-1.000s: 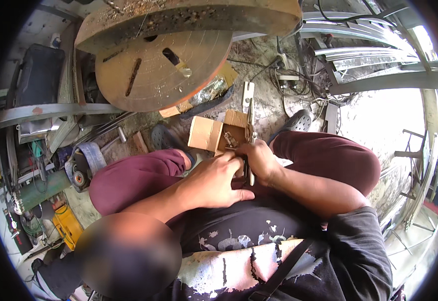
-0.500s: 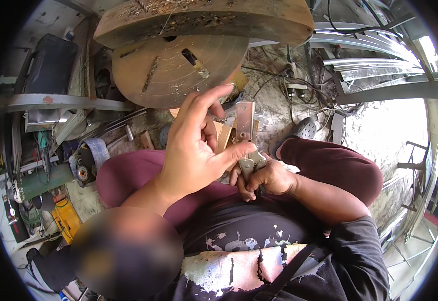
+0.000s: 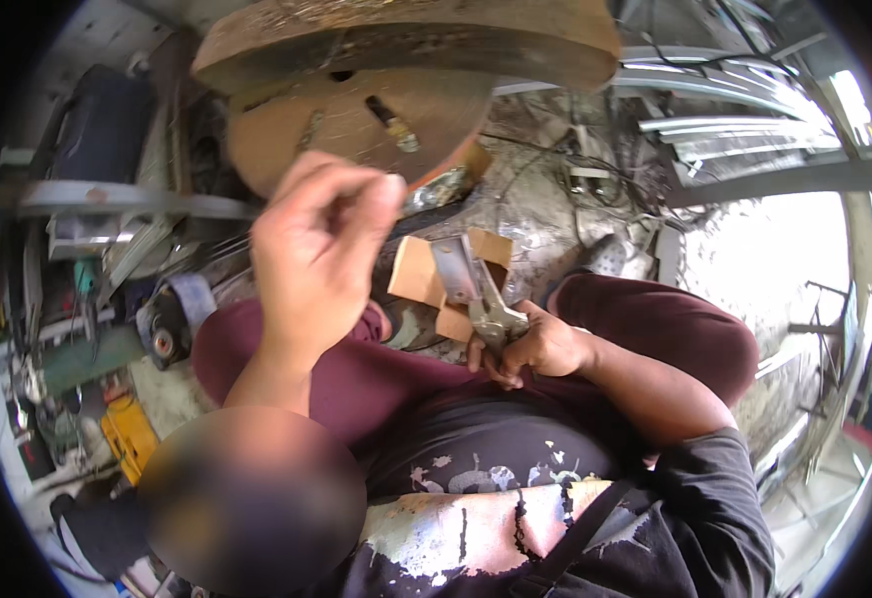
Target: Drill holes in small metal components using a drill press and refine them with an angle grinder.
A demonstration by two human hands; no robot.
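My right hand [image 3: 547,344] is wrapped around a pair of locking pliers [image 3: 496,321] in front of my lap. The pliers' jaws point away from me, and a flat metal plate [image 3: 453,271] with a small hole stands at their tip. Raised to the left is my left hand [image 3: 311,249], its fingers curled and the thumb closed toward the index finger. Whatever it pinches, if anything, is too small and blurred to tell. An open cardboard box [image 3: 414,271] sits on the floor just behind the plate; its contents are hidden.
A rusty round slotted metal table [image 3: 266,130] and a thick curved block [image 3: 406,50] overhang the far side. Metal profiles [image 3: 745,128] and cables [image 3: 595,184] lie at the far right. On the left are a yellow tool [image 3: 127,434] and a steel bar [image 3: 137,197].
My left hand has moved left, away from the plate, and its spread fingers have curled in. The plate and pliers have tilted slightly left; the cardboard box is now more exposed.
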